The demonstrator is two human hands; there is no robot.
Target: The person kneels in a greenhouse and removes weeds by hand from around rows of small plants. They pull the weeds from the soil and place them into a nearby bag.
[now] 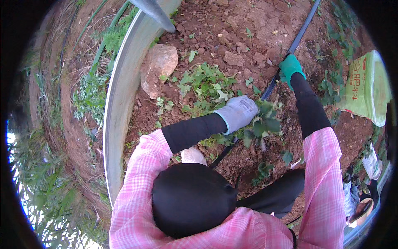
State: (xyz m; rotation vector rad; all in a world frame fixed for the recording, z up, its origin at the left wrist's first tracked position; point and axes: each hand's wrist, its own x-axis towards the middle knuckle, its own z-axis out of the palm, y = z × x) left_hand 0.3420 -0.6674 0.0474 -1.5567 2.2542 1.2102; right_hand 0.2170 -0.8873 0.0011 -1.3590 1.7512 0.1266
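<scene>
My right hand [291, 70], in a green glove, is closed around a flat black drip irrigation tape [304, 28] that runs along the red soil. Lower and to the left, my left hand [237, 113] wears a pale grey glove. Its fingers are curled and mostly hidden at the edge of a dark-leaved plant [266, 123], close to where the tape passes under the leaves. Lighter green lobed weeds [203, 82] lie on the ground just beyond the left hand. Whether that hand grips stems or the tape cannot be seen.
A low curved wall [119, 84] borders the soil on the left, with a large stone [160, 70] beside it. One grey post [158, 17] reaches in at the top. On the right stand a green printed sack [362, 88] and white plastic litter [371, 163].
</scene>
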